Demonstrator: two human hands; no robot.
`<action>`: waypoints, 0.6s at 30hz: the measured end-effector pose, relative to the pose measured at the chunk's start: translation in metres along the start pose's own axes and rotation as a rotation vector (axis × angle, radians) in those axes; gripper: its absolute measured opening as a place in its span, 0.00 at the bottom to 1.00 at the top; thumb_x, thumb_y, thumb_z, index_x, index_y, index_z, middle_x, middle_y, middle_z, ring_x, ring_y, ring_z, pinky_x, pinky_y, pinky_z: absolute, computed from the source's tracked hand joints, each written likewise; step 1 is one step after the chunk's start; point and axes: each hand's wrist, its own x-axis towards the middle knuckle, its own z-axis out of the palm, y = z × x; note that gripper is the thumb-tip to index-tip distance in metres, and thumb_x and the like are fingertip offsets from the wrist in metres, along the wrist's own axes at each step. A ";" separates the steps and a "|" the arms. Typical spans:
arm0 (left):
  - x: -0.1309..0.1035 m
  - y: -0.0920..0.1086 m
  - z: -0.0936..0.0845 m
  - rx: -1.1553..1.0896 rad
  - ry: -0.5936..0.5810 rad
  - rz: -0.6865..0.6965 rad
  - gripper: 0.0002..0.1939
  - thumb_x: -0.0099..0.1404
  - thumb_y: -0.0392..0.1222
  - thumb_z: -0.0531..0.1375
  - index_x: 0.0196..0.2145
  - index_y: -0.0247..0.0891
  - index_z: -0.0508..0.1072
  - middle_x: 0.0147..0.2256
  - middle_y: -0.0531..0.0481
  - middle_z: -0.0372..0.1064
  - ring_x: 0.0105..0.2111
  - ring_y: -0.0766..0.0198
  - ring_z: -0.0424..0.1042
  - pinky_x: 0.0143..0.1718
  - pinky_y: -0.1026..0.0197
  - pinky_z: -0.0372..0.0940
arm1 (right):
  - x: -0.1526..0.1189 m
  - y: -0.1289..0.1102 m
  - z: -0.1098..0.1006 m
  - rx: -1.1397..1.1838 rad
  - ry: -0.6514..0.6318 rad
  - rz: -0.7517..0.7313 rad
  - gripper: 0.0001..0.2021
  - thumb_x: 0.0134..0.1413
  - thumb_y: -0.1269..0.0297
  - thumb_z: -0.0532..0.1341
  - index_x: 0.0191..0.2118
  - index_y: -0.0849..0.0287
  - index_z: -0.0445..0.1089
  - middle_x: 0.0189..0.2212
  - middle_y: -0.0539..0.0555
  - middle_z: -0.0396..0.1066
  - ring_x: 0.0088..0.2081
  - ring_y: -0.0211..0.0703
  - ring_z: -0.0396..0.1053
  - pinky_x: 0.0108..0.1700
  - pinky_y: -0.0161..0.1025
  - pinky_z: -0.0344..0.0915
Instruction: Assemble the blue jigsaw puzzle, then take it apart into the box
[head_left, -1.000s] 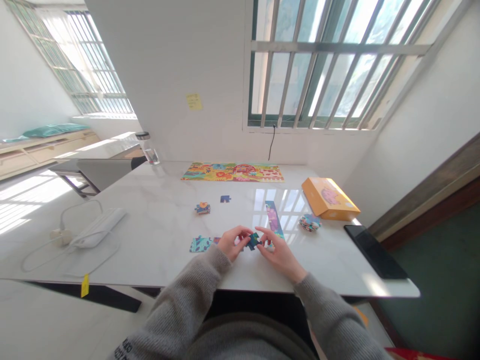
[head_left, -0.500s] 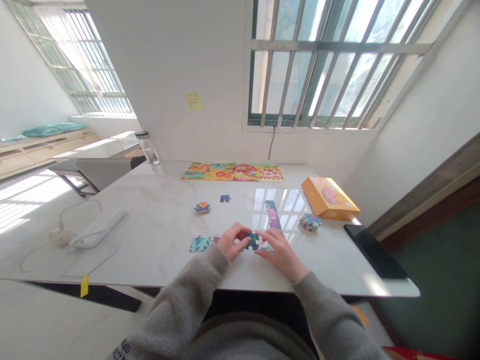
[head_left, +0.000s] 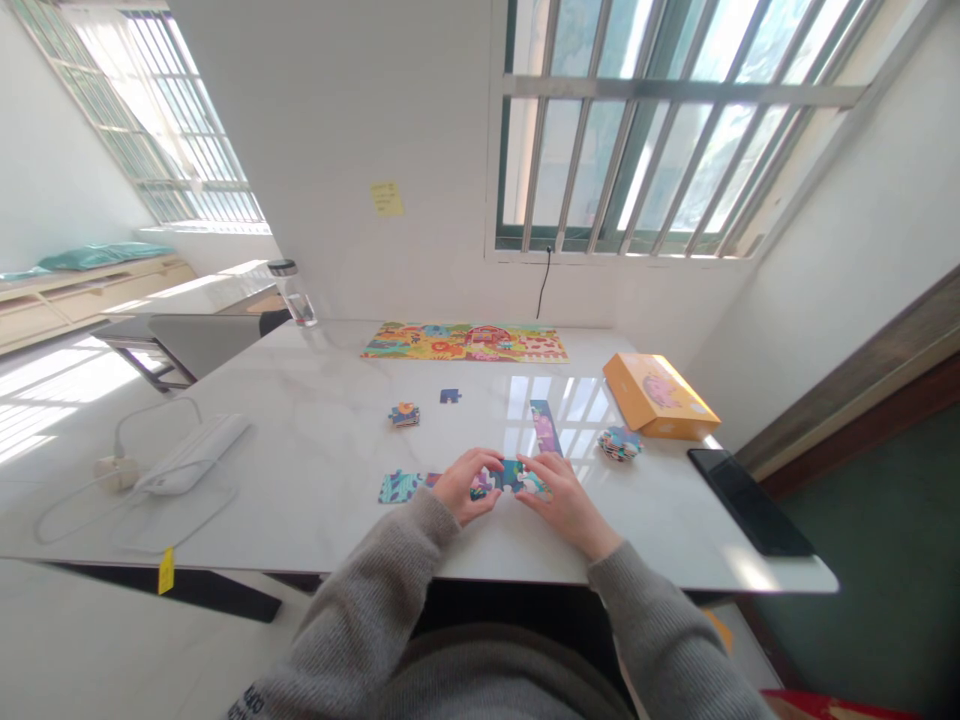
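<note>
A row of joined jigsaw puzzle pieces [head_left: 401, 487] lies near the table's front edge, running under both hands. A dark teal jigsaw piece [head_left: 511, 475] shows between my hands, in line with the row. My left hand [head_left: 471, 487] has its thumb and fingers curved around the row just left of that piece. From the other side, my right hand [head_left: 556, 500] grips a white and teal part of the row. A purple puzzle strip [head_left: 544, 428] extends away from the row behind my right hand. My palms hide some of the joints.
Loose puzzle pieces [head_left: 405, 414], a single blue piece [head_left: 449, 396] and a stack of pieces [head_left: 619, 444] lie beyond the hands. Further off are a colourful picture sheet [head_left: 465, 342], an orange box [head_left: 660, 395] and a bottle [head_left: 293, 293]. A black phone [head_left: 750, 502] and a power strip [head_left: 196, 455] flank them.
The dark teal piece has shifted slightly right, against the white and teal part. My left thumb and fingers have drawn back off it to the left; more of the row shows between my hands.
</note>
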 end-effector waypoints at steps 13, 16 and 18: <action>-0.002 -0.003 0.000 0.138 0.113 0.029 0.19 0.59 0.32 0.58 0.48 0.39 0.68 0.50 0.41 0.65 0.52 0.53 0.66 0.56 0.48 0.63 | 0.018 -0.002 -0.015 0.022 -0.054 -0.037 0.15 0.60 0.64 0.63 0.53 0.52 0.69 0.48 0.57 0.73 0.52 0.51 0.67 0.56 0.52 0.63; -0.003 -0.007 0.001 0.221 0.093 -0.046 0.16 0.59 0.33 0.57 0.46 0.39 0.69 0.44 0.43 0.66 0.48 0.53 0.67 0.52 0.49 0.65 | 0.036 0.010 -0.021 -0.016 -0.109 -0.029 0.13 0.59 0.65 0.64 0.50 0.52 0.71 0.47 0.56 0.73 0.51 0.51 0.67 0.55 0.51 0.63; -0.003 -0.009 0.001 0.284 0.036 -0.086 0.14 0.59 0.33 0.58 0.44 0.39 0.70 0.43 0.44 0.68 0.46 0.52 0.67 0.50 0.49 0.65 | 0.053 0.019 -0.022 -0.058 -0.153 -0.050 0.12 0.58 0.65 0.64 0.48 0.52 0.72 0.46 0.55 0.74 0.51 0.51 0.67 0.56 0.51 0.61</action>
